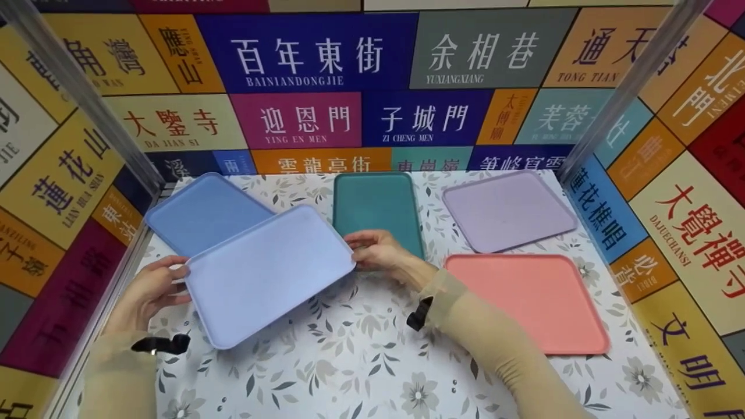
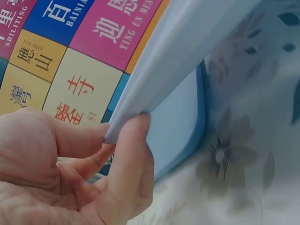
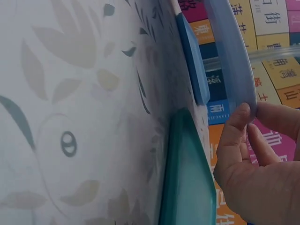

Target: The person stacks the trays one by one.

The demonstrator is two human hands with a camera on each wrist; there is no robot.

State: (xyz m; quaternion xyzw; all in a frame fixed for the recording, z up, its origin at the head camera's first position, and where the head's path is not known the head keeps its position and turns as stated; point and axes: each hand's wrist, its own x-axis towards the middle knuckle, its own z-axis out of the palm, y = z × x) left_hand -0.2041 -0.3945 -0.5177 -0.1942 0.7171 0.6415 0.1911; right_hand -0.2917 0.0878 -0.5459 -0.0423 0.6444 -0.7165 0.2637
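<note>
A pale lavender-blue rectangular tray [image 1: 270,276] is held tilted above the table, its raised rim facing up. At its left edge my left hand [image 1: 152,289] pinches the rim between thumb and fingers; the left wrist view shows this pinch on the tray [image 2: 154,61] closely. My right hand [image 1: 381,251] pinches the opposite short edge, near the corner. Seen from the right wrist, the tray [image 3: 234,56] is apart from the table surface. Behind it lies a blue tray [image 1: 206,209], partly hidden by the held one.
A teal green tray [image 1: 377,201] lies at the back middle, partly behind my right hand. A purple tray [image 1: 509,212] lies at the back right, and a coral pink tray [image 1: 529,302] in front of it, partly under my right forearm. Printed panels [image 1: 308,52] enclose the floral-covered table [image 1: 361,361].
</note>
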